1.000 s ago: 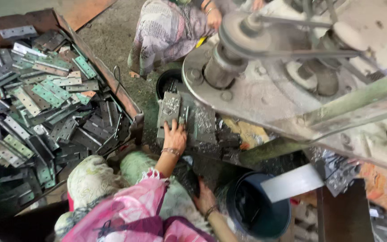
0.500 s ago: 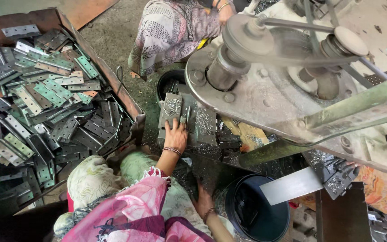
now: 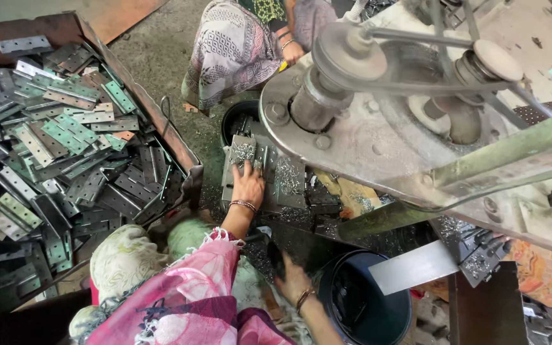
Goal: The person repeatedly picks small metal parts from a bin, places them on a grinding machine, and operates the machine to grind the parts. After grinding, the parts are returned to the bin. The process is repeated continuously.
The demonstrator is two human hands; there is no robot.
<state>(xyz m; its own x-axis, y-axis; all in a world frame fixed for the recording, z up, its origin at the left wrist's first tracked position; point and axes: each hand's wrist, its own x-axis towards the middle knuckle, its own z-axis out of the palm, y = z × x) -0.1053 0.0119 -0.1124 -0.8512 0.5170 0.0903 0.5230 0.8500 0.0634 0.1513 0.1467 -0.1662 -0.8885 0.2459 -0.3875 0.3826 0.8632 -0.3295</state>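
Left hand (image 3: 248, 185) is flat, fingers spread, pressing down on the grey metal plate (image 3: 260, 172) on the press bed, right under the big machine's flywheel housing (image 3: 378, 128); metal shavings (image 3: 244, 152) lie on the plate just past the fingertips. Right hand (image 3: 291, 281) is low, beside the dark blue bucket (image 3: 365, 306), resting on something dark, and I cannot tell whether it grips anything. To the left, a rusty crate (image 3: 180, 150) is heaped with hinge plates (image 3: 65, 140). Across the machine, another person in patterned cloth (image 3: 231, 51) sits close.
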